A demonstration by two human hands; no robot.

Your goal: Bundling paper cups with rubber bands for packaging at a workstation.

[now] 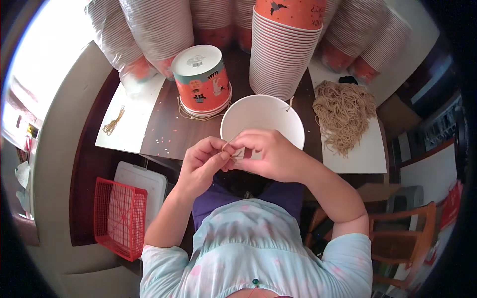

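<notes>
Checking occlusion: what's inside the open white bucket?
Open white bucket: inner wall visible, cord at its right rim. Left hand and right hand cover the near part from view.

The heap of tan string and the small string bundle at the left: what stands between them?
In the head view, left to right: upturned orange buckets, then the open white-lined bucket. Brown tabletop shows around them.

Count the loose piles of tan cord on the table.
2: a large, tangled tan cord heap at right, and a small, thin tan cord bundle at left. Others may be hidden.
</notes>
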